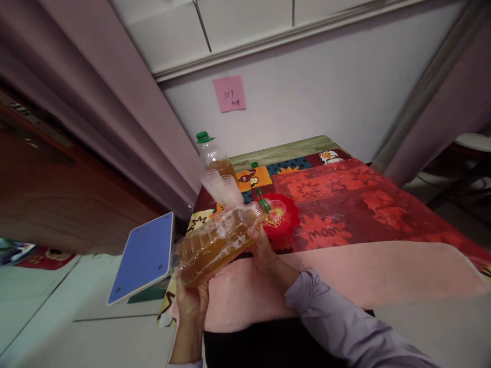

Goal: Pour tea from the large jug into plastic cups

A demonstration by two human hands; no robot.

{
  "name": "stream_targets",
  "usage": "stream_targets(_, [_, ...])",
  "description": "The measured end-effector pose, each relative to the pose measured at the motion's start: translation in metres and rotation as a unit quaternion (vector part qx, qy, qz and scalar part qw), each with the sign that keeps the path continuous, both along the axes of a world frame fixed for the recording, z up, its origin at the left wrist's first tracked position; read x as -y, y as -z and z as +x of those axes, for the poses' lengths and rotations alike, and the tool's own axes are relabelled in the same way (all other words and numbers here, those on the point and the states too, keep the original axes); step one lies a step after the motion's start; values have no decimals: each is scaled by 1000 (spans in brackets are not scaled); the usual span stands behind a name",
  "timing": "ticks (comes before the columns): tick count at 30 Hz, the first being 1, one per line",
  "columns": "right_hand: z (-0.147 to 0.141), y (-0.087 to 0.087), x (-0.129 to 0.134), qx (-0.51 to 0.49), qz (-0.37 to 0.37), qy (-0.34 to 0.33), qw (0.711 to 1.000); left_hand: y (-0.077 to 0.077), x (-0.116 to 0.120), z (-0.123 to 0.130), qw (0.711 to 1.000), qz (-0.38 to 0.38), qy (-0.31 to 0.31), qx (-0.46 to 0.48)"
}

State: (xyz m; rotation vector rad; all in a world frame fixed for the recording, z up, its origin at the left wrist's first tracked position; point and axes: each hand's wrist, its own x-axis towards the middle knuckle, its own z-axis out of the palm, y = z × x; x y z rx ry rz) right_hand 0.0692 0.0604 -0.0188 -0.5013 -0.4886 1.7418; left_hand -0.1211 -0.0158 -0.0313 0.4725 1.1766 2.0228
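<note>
A large clear bottle of amber liquid (pixel 218 245) lies tilted across both of my hands, its neck pointing right. My left hand (pixel 192 301) is closed around its base from below. Near the neck, my right hand (pixel 263 248) grips the underside. A green ring handle (pixel 263 200) hangs on the bottle's neck. The mouth is over a clear plastic cup (pixel 276 212) with yellowish liquid in it. This cup sits inside a red scalloped bowl (pixel 293 217). Whether a stream is flowing cannot be made out.
Behind the held bottle stand another bottle with a green cap (pixel 205 137) and stacked clear cups (pixel 224 189). A small green cap (pixel 254 164) lies near the table's back. A patterned red cloth (pixel 345 204) covers the table. A blue-topped stool (pixel 143 255) stands at left.
</note>
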Motion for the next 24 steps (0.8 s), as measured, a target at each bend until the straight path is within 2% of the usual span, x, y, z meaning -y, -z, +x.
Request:
stream_targets(15, [2, -5, 1, 12, -2, -4, 1000, 6, 0, -4, 1000, 2, -9, 5])
stream_targets(24, [2, -8, 1, 12, -1, -8, 1000, 2, 1, -3, 1000, -4, 10, 6])
